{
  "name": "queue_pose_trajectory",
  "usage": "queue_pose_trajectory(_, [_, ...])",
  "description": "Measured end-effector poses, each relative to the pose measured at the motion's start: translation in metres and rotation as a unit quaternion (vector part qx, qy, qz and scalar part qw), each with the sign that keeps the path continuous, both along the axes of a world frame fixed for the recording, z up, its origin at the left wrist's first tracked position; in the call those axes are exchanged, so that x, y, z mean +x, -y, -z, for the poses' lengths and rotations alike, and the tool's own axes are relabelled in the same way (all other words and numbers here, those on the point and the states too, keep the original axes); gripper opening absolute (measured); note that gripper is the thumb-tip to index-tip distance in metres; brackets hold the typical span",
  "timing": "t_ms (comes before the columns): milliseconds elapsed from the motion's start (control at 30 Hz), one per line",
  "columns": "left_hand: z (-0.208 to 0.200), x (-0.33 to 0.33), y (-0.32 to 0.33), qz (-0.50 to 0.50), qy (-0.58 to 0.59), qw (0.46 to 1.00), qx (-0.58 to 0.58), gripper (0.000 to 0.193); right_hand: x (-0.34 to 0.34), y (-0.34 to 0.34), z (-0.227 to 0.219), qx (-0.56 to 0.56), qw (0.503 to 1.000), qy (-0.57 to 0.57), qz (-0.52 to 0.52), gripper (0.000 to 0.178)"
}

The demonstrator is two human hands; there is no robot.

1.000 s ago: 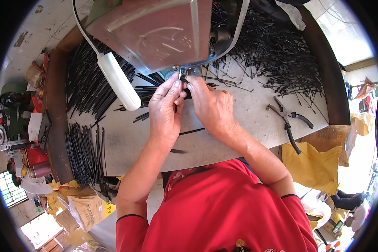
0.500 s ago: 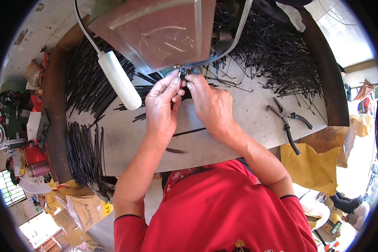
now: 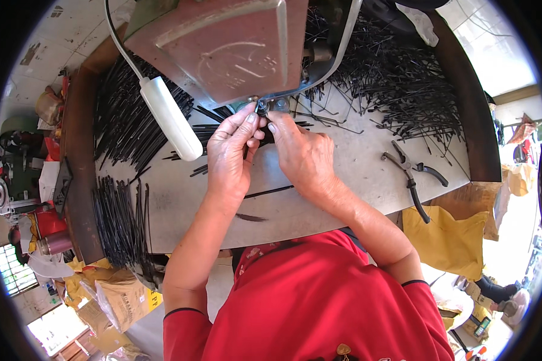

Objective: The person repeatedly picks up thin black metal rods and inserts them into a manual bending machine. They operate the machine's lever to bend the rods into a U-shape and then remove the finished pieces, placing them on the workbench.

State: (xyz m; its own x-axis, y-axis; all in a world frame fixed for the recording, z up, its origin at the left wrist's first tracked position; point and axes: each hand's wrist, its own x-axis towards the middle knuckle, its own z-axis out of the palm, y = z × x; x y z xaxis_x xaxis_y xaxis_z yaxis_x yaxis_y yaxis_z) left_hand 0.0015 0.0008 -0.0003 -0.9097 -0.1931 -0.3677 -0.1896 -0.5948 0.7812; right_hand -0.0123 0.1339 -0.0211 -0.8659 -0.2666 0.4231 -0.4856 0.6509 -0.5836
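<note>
Our left hand [image 3: 232,150] and right hand [image 3: 298,153] pinch a thin black rod [image 3: 260,111] under the red machine [image 3: 223,48], top middle. We think our fingertips could get nipped there.

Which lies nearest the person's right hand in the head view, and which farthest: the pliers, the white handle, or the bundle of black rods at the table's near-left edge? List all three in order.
From the right hand:
1. Pliers, on the table to its right.
2. White handle, to its left, beyond the left hand.
3. Bundle of black rods, at the table's near-left edge.
</note>
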Motion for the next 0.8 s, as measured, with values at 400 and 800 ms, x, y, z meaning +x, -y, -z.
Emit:
queue_pose_trajectory(400, [-0.0016, 0.0011, -0.0031, -0.008, -0.001, 1.000, -0.016, 0.027, -0.0049, -0.0020, -0.0055, 0.030, 1.000, 0.000, -0.006, 0.032])
queue_pose_trajectory(800, [0.0005, 0.0022, -0.0040, -0.014, 0.005, 1.000, 0.001, 0.028, -0.0037, -0.0019, -0.0106, 0.014, 0.999, 0.037, -0.009, 0.022])
